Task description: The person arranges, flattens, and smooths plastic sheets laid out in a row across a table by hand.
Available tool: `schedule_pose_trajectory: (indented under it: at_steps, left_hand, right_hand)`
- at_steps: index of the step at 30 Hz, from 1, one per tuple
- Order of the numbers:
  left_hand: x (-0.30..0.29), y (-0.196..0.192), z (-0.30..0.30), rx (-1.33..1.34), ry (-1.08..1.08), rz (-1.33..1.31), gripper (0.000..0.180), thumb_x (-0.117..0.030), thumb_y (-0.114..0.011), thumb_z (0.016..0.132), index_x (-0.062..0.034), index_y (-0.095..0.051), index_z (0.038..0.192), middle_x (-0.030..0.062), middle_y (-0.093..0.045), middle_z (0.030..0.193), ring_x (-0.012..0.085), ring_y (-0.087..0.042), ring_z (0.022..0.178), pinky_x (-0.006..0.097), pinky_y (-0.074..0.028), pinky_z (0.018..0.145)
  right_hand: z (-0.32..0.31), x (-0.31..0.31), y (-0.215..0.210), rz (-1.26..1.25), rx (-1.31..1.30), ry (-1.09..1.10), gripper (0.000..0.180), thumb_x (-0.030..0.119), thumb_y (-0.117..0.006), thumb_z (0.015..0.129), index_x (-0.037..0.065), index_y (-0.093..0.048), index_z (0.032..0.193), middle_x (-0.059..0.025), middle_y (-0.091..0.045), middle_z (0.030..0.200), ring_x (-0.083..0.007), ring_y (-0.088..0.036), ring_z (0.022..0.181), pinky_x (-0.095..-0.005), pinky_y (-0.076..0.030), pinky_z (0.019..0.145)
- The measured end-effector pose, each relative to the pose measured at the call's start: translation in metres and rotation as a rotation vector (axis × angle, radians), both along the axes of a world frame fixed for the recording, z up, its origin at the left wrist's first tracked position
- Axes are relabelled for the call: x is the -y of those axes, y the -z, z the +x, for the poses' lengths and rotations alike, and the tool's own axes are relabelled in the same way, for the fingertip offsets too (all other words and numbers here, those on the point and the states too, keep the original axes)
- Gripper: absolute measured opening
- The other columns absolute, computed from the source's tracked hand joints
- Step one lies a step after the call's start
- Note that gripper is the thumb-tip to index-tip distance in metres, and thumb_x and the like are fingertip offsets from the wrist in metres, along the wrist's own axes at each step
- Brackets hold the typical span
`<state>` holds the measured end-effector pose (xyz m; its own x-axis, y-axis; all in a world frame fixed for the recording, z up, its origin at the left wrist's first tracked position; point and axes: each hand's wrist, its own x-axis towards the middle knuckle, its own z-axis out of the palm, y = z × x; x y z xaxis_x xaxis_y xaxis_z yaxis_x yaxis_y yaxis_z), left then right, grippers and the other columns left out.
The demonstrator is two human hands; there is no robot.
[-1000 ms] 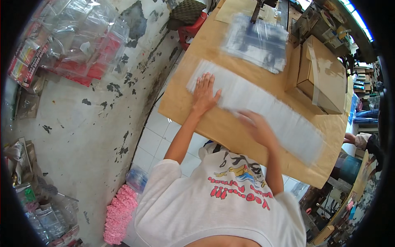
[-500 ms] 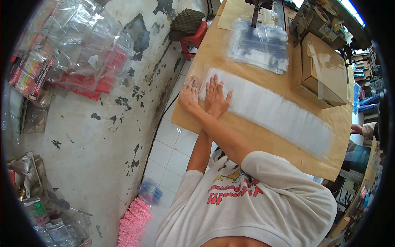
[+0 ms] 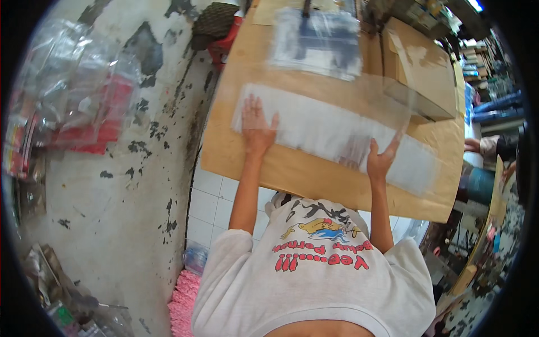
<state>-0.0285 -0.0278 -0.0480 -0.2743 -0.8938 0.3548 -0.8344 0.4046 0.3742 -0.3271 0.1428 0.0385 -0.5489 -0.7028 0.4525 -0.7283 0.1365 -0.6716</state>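
A long row of overlapping clear plastic bags (image 3: 314, 126) lies slantwise across the brown-covered table. My left hand (image 3: 258, 126) rests flat on its left end, fingers stretched out. Toward the right part of the row is my right hand (image 3: 382, 160), its thumb apart from the forefinger. A thin clear plastic sheet (image 3: 409, 104) rises from its fingers, blurred by motion; its far edge is hard to make out. A dark smear shows through the plastic beside this hand.
Beyond the row lies a stack of clear and dark-blue plastic bags (image 3: 317, 45). A cardboard box (image 3: 418, 67) stands at the table's back right. Plastic packages (image 3: 84, 84) hang on the peeling wall at left. Another person's hand (image 3: 473, 145) shows at far right.
My right arm has uncrossed from over the left and swung right, carrying a clear plastic sheet from the row's left end. My left hand stays flat near that end. The whole view has shifted.
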Motion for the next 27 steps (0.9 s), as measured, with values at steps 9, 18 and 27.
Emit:
schedule_pose_trajectory:
  at_steps: [9, 18, 27]
  left_hand:
    - [0.001, -0.009, 0.014, 0.098, 0.244, 0.086, 0.084, -0.034, -0.067, 0.087, 0.0024, -0.031, 0.154, 0.0226, -0.025, 0.163, 0.0373, -0.022, 0.152, 0.051, -0.016, 0.123]
    - [0.004, -0.038, 0.023, -0.238, 0.463, 0.398, 0.076, -0.051, -0.043, 0.099, -0.0032, -0.029, 0.157, 0.0137, -0.021, 0.166, 0.0273, -0.009, 0.156, 0.046, 0.0, 0.125]
    - [0.0, 0.01, 0.004, -0.274, 0.059, 0.19, 0.05, -0.026, -0.028, 0.106, 0.0003, -0.055, 0.139, 0.0147, -0.046, 0.153, 0.0302, -0.035, 0.146, 0.046, -0.017, 0.123]
  right_hand:
    - [-0.121, -0.096, 0.076, 0.3, 0.067, 0.812, 0.093, 0.037, -0.067, 0.092, -0.004, -0.013, 0.157, -0.0277, -0.019, 0.162, -0.0494, -0.017, 0.149, -0.0533, -0.014, 0.122]
    - [-0.182, -0.121, 0.095, 0.412, -0.014, 0.782, 0.047, 0.035, -0.07, 0.087, 0.019, -0.064, 0.131, -0.0133, -0.042, 0.156, -0.0398, -0.031, 0.146, -0.0651, -0.018, 0.118]
    - [-0.19, -0.142, 0.071, 0.565, 0.032, 0.438, 0.033, 0.029, -0.059, 0.091, 0.012, -0.072, 0.117, -0.0146, -0.041, 0.157, -0.0393, -0.029, 0.148, -0.0758, -0.019, 0.111]
